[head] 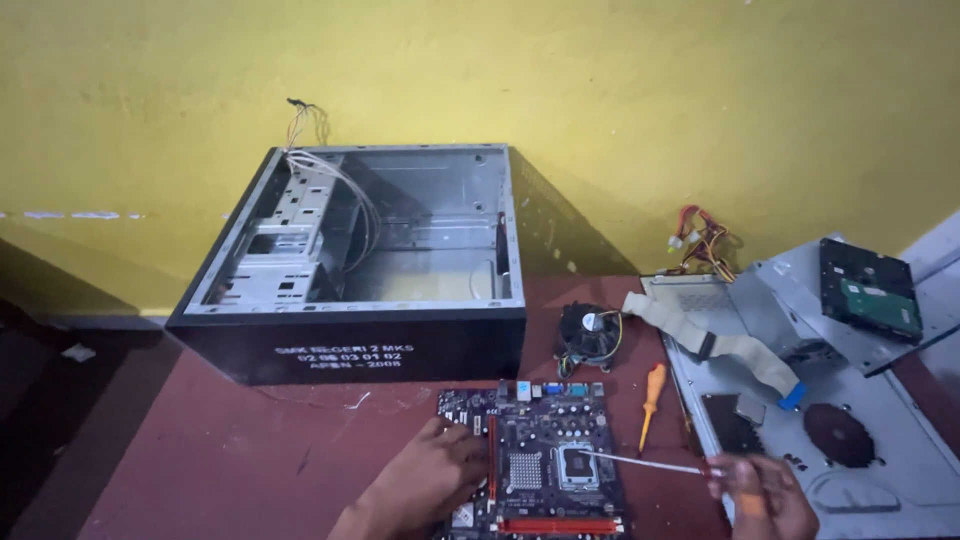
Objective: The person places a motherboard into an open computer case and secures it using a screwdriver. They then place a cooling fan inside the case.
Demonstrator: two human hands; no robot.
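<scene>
A dark motherboard (535,470) with red slots lies flat on the reddish floor at the bottom centre. My left hand (430,480) rests on its left edge, fingers spread over the board. My right hand (765,495) grips a thin long tool (645,463), likely a screwdriver, whose tip reaches the processor socket (578,465) in the middle of the board.
An open black computer case (350,340) lies on its side behind the board, loose wires inside. A cooling fan (588,335), an orange-handled screwdriver (652,390), a grey ribbon cable (720,345), a metal side panel (890,440) and a hard drive (870,290) lie at the right. Yellow wall behind.
</scene>
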